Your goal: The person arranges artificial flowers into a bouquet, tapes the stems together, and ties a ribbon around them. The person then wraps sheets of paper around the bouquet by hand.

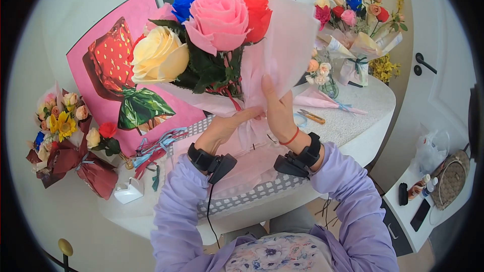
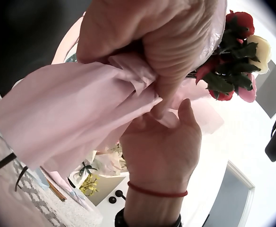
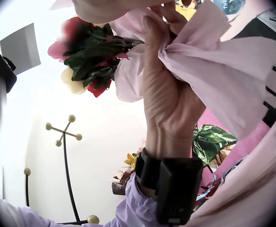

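Note:
A bouquet [image 1: 219, 22] of large pink, cream, red and blue roses with dark green leaves stands upright before me, wrapped in pale pink paper [image 1: 290, 35]. My left hand [image 1: 228, 130] grips the gathered paper at the neck of the bouquet, thumb pointing across toward the other hand. From the other side my right hand [image 1: 279, 113], with a red cord at its wrist, holds the same neck with its thumb up along the paper. In the left wrist view the paper tail [image 2: 67, 113] flares out below the pinched neck. Both hands' fingers are partly hidden in the paper.
Pink paper and a grey-and-white patterned cloth [image 1: 267, 187] lie on the white table. Ribbons [image 1: 156, 146] and a white holder [image 1: 129, 190] are at left, scissors [image 1: 312, 116] at right. Wrapped bouquets [image 1: 83, 163] stand at left, others [image 1: 358, 45] at back right.

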Demonstrator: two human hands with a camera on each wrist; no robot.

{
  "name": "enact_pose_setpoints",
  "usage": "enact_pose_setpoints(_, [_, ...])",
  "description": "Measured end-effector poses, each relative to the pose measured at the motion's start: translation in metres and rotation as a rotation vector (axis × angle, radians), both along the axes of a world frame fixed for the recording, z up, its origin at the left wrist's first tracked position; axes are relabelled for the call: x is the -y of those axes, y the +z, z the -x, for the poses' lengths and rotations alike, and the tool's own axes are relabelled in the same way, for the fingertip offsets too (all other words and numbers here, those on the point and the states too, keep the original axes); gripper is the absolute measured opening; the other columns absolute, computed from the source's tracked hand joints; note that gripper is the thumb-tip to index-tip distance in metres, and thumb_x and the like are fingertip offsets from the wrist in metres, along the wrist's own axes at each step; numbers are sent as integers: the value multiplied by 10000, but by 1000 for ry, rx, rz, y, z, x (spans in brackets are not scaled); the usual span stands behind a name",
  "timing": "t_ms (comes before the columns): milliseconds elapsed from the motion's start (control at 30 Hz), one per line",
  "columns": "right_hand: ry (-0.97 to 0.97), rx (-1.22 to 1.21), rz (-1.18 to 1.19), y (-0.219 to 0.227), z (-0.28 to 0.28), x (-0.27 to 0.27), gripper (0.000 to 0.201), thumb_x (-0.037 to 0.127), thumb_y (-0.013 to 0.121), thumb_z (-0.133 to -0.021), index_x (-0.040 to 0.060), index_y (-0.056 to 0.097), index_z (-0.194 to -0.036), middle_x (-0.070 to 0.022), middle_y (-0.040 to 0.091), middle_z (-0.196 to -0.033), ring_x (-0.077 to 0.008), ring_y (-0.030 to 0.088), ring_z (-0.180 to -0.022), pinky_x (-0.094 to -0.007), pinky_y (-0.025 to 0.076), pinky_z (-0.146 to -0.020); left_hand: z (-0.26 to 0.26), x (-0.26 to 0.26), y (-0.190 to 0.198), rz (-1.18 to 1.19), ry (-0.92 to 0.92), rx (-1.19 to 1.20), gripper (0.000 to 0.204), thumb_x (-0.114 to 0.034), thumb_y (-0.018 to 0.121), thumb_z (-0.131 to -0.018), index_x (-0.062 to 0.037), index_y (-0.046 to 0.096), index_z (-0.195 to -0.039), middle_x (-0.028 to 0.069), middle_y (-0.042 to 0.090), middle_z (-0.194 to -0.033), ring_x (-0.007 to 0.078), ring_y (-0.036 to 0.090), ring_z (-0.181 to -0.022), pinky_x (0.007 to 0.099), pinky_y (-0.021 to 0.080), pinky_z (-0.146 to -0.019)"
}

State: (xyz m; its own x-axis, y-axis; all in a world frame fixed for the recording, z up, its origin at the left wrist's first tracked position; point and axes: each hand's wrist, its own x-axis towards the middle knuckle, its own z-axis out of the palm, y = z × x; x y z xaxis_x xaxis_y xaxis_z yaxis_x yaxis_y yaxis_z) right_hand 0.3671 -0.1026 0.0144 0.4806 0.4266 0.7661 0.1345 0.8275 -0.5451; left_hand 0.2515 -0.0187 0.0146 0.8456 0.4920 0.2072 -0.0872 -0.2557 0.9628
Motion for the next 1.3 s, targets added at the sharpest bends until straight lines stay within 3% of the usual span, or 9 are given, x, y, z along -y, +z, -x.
enact_pose_setpoints(267, [-115, -8, -152, 23, -6, 15, 324, 217, 509, -890, -60, 495, -1056, -109, 565, -921, -134, 495, -831, -268, 407, -761, 1, 11, 6, -14, 34, -26, 335, -172, 634, -809, 43, 566, -1056, 97, 570, -1048, 166, 495, -1022, 287, 342, -915])
enact_pose_setpoints(433, [-442, 128, -175, 31, -16, 12, 266, 184, 614, -804, -58, 573, -907, -98, 609, -767, -118, 526, -668, -297, 434, -616, -2, 12, 3, 73, 57, -24, 329, -155, 638, -804, 49, 568, -1052, 108, 568, -1063, 164, 498, -1029, 278, 351, -918])
enact_pose_setpoints(667, [-401, 28, -207, 37, -25, 9, 233, 177, 605, -814, -55, 605, -800, -55, 587, -604, -62, 493, -555, -250, 400, -507, -3, 10, -3, -7, 73, -5, 357, -198, 583, -841, 40, 552, -1106, 112, 550, -1139, 173, 471, -1095, 270, 309, -966])
enact_pose_setpoints(867, [-310, -70, -322, 43, -22, 13, 195, 119, 602, -817, -60, 603, -896, -59, 627, -760, -92, 539, -660, -253, 437, -597, -3, 8, -8, -196, 150, -117, 371, -216, 474, -897, 14, 507, -1187, 97, 512, -1212, 167, 412, -1174, 264, 242, -1018])
enact_pose_setpoints(900, [-306, -86, -373, 46, -18, 19, 189, 104, 611, -807, -55, 600, -909, -66, 627, -804, -105, 550, -696, -257, 442, -628, -1, -26, -35, -358, 48, 47, 376, -204, 447, -905, -11, 479, -1226, 71, 483, -1253, 150, 375, -1209, 270, 231, -1029])
enact_pose_setpoints(1033, [-419, -15, -354, 48, -24, 31, 173, 79, 634, -782, -34, 592, -906, -73, 619, -834, -135, 572, -754, -264, 447, -682, 3, -49, -46, -441, 80, 16, 337, -178, 439, -904, -22, 511, -1195, 69, 502, -1223, 151, 414, -1166, 275, 280, -1003])
enact_pose_setpoints(1100, [-411, 43, -271, 44, -24, 35, 176, 78, 640, -781, -23, 586, -915, -67, 617, -816, -133, 575, -738, -253, 447, -673, 4, -99, -71, -65, -91, 423, 280, -188, 468, -891, 9, 569, -1063, 72, 568, -1066, 154, 494, -1018, 271, 345, -949])
enact_pose_setpoints(1200, [-116, -200, -271, 34, -31, 28, 158, 73, 641, -782, -13, 593, -906, -64, 618, -815, -123, 572, -713, -245, 446, -644, 78, -107, -90, -76, -89, 423, 278, -185, 471, -888, 8, 567, -1064, 72, 568, -1065, 154, 495, -1017, 272, 347, -947])
enact_pose_setpoints(1300, [-320, -95, -291, 43, -32, 46, 116, 65, 641, -780, -12, 607, -861, -59, 622, -798, -109, 566, -693, -238, 438, -604, 72, -103, -83, -85, -106, 414, 275, -180, 476, -884, 7, 563, -1066, 73, 567, -1065, 154, 496, -1015, 273, 350, -945])
